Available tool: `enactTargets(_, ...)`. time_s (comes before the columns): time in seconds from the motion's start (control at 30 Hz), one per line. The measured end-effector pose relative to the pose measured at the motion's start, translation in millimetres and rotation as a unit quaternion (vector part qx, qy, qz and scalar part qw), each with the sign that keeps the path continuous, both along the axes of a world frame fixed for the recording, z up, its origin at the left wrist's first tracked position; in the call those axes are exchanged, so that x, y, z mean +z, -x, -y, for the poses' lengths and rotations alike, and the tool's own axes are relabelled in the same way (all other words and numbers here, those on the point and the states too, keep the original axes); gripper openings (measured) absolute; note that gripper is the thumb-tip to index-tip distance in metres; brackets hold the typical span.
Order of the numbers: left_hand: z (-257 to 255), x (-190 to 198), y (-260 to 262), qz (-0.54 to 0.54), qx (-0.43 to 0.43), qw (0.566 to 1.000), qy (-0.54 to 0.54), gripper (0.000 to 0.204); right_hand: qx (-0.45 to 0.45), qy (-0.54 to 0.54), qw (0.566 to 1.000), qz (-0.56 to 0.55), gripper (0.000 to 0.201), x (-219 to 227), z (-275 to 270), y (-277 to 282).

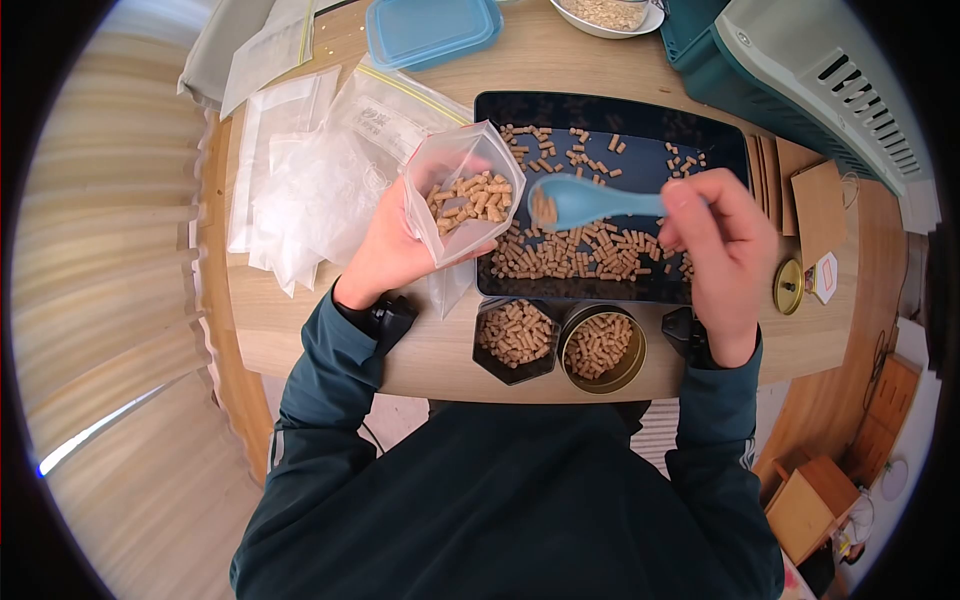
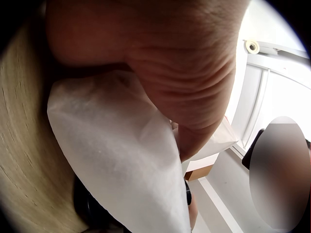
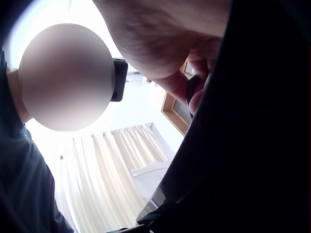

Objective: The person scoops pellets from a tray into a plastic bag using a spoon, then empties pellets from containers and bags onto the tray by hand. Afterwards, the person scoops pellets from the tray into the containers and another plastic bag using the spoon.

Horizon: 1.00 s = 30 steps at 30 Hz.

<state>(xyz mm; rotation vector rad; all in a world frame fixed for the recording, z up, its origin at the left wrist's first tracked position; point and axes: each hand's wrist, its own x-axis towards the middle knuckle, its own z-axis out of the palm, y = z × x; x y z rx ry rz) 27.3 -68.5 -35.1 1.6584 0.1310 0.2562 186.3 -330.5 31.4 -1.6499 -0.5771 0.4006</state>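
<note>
My left hand grips a clear plastic zip bag from below and the side, its mouth spread wide. Tan wood pellets lie inside it. In the left wrist view the whitish side of the bag hangs under the palm. My right hand pinches the handle of a blue scoop between thumb and fingers. A few pellets sit in the scoop's bowl, which is close to the right of the bag's mouth. Beneath the scoop, a dark blue tray has pellets scattered over its floor.
A black hexagonal box and a round tin, both with pellets, stand at the table's near edge. Empty plastic bags lie at left. A blue lidded container, white bowl and grey-green pet carrier are behind.
</note>
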Motion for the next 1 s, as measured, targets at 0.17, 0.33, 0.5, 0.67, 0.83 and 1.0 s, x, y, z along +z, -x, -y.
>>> enactTargets(0.17, 0.4, 5.2, -1.4, -0.015, -0.009, 1.000, -0.001, 0.069, -0.087, -0.069, 0.991, 0.069, 0.012, -3.0, -4.2, 5.6)
enactTargets(0.33, 2.8, 5.7, -4.1, 0.013, 0.010, 1.000, -0.017, 0.068, 0.092, -0.133, 0.939, 0.304, 0.017, -8.9, 0.3, -7.9)
enactTargets(0.5, 1.8, 6.2, -1.8, -0.007, 0.002, 1.000, -0.011, 0.068, 0.027, -0.090, 0.956, 0.277, 0.017, -9.4, -0.2, -2.4)
enactTargets(0.67, 1.6, 6.2, -1.7, -0.022, -0.003, 1.000, 0.002, 0.070, -0.005, -0.046, 0.968, 0.246, 0.015, -8.0, -4.8, -1.9)
enactTargets(0.83, -0.6, 2.3, -2.1, -0.004, -0.008, 1.000, -0.013, 0.072, 0.036, 0.022, 0.951, 0.306, 0.013, -3.4, -9.0, -2.0)
enactTargets(1.0, -0.5, 3.4, 0.5, -0.004, -0.004, 1.000, -0.009, 0.076, 0.056, 0.044, 0.943, 0.326, 0.015, -0.3, -12.7, 3.4)
